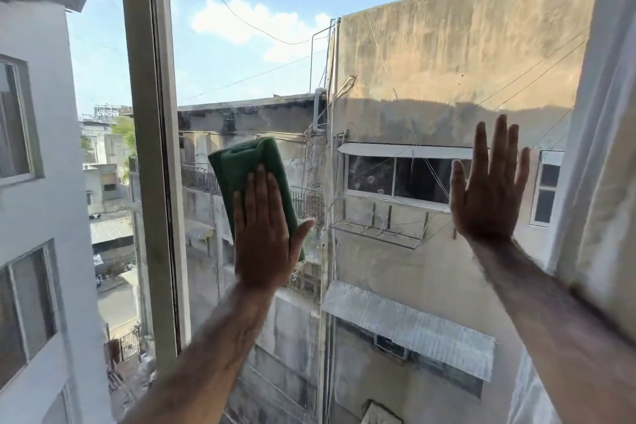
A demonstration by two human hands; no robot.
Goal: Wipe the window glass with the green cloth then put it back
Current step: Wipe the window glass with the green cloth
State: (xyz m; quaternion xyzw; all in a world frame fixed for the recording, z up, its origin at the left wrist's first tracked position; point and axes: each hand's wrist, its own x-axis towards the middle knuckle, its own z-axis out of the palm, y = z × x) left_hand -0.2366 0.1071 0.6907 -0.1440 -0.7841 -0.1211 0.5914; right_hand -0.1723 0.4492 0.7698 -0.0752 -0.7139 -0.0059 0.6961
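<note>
A folded green cloth (241, 165) lies flat against the window glass (395, 62), left of the pane's middle. My left hand (265, 234) presses on the cloth's lower half with the palm flat and the fingers together, covering that part. My right hand (490, 182) rests flat on the same pane near its right edge, fingers spread, with nothing in it. Both forearms reach up from the bottom of the view.
A white vertical window frame (155, 148) stands just left of the cloth. Another white frame or wall edge (599, 148) rises right beside my right hand. Through the glass I see neighbouring buildings, cables and sky.
</note>
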